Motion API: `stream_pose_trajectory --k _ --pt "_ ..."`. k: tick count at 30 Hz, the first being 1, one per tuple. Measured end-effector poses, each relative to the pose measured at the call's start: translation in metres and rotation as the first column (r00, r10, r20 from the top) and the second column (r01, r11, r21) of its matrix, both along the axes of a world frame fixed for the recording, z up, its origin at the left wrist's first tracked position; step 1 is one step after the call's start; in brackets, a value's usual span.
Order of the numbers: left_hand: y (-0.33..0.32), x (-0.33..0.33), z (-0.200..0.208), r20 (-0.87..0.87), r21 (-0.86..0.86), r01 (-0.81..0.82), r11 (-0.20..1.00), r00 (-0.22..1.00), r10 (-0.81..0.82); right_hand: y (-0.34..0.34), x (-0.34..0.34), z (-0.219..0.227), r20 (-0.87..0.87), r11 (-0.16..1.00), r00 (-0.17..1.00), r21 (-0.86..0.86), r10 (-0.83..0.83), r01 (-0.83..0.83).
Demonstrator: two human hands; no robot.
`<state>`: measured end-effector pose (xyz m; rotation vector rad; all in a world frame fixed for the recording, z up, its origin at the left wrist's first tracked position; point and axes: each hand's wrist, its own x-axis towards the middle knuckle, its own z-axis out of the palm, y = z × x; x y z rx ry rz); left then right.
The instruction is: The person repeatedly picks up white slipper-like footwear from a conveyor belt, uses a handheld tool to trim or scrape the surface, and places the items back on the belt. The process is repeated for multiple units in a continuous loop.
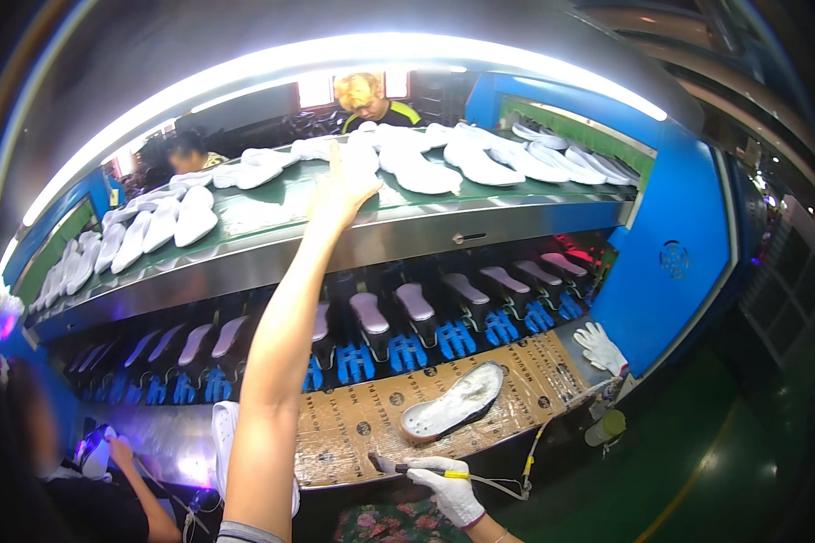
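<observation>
Brush (401, 468) points left, long axis nearly crosswise, grasped by right hand (451, 491); grip of left hand (345, 188) unclear.

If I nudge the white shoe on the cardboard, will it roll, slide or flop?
The shoe lies long and low, so it probably won't roll. It may slide fairly easily, since the cardboard has a shiny surface. Its smooth, moulded look suggests light foam: likely to hold its shape, perhaps with some give.
</observation>
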<state>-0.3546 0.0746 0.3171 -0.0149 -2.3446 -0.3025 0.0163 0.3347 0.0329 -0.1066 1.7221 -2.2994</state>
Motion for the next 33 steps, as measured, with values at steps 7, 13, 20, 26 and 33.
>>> stream_pose_trajectory --k 7,13,20,26,33 --pt "-0.167 0.048 -0.003 -0.313 -0.217 -0.62 0.754 0.776 0.548 0.004 -0.001 -0.01 0.15 0.998 0.989 -0.066 -0.01 0.02" --pt "-0.253 0.194 -0.002 -0.311 -0.357 -0.555 0.751 0.829 0.465 -0.026 -0.001 0.002 0.132 0.994 0.99 -0.1 0.05 -0.037" --pt "-0.228 0.396 -0.061 -0.462 0.563 0.412 0.717 0.876 -0.14 -0.04 -0.012 0.02 0.144 0.966 0.989 -0.258 0.022 0.017" --pt "-0.21 0.464 -0.145 -0.611 0.773 0.422 0.474 0.694 0.38 -0.047 -0.03 0.065 0.123 0.884 0.992 -0.466 0.035 0.027" --pt "-0.084 0.436 -0.274 -0.096 0.979 0.016 -0.205 0.916 -0.39 -0.089 -0.004 0.108 -0.314 0.962 0.909 0.103 0.273 -0.253"
